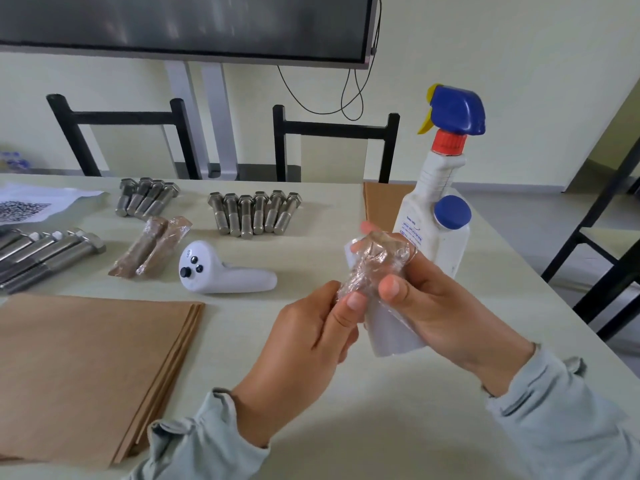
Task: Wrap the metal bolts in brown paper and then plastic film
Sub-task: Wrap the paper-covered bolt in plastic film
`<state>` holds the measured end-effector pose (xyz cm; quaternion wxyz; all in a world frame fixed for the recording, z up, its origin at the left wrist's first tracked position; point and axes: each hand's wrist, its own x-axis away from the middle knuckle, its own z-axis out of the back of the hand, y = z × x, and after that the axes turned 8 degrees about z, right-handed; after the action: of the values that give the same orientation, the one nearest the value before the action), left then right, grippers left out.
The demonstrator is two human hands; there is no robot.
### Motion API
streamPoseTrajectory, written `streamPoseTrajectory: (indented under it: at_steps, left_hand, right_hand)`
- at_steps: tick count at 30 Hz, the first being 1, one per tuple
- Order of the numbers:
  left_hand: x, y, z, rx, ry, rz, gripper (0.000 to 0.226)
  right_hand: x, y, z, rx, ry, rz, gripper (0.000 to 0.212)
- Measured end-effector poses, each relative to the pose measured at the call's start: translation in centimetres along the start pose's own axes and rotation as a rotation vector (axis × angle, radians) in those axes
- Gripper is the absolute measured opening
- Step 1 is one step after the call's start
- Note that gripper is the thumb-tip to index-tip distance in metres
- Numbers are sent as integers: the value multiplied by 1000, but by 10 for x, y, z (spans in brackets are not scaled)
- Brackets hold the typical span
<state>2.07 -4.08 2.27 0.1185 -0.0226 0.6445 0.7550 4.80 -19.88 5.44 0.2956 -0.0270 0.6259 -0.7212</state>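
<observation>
Setting: pale green tabletop (311,393) in a light-walled room.
In hand: brown-paper-wrapped bolt under clear plastic film (372,268), centre right of frame; left hand (311,327) pinches the film's lower edge, right hand (433,296) has its fingers curled round the bundle.
Done: two film-covered brown parcels (152,245).
Left: bare steel hex bolts in three groups (254,213), upper and left.
Supplies: stacked brown paper sheets (86,368).
Clutter: white handheld controller (221,273); white spray bottle with blue trigger (438,202) just behind the hands.

Bare table (311,410) lies open before the hands. A spray bottle (436,188) stands just behind them; the white controller (225,271) and brown paper stack (86,358) crowd the left.
</observation>
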Motion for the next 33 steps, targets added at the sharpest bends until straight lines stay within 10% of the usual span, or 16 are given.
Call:
streamPoseTrajectory:
  at_steps: [9, 14, 23, 33]
  left_hand:
    - [2, 13, 7, 262, -343, 305, 52]
    - [-2, -4, 0, -69, -150, 149, 61]
    - [-6, 2, -9, 352, 149, 218, 29]
    - [-3, 5, -5, 599, -41, 279, 27]
  right_hand:
    - [1, 2, 9, -97, -2, -99, 73]
    - [2, 3, 3, 152, 132, -88, 35]
    - [-4, 16, -20, 246, 141, -85, 53]
    - [-3, 14, -21, 346, 47, -94, 31]
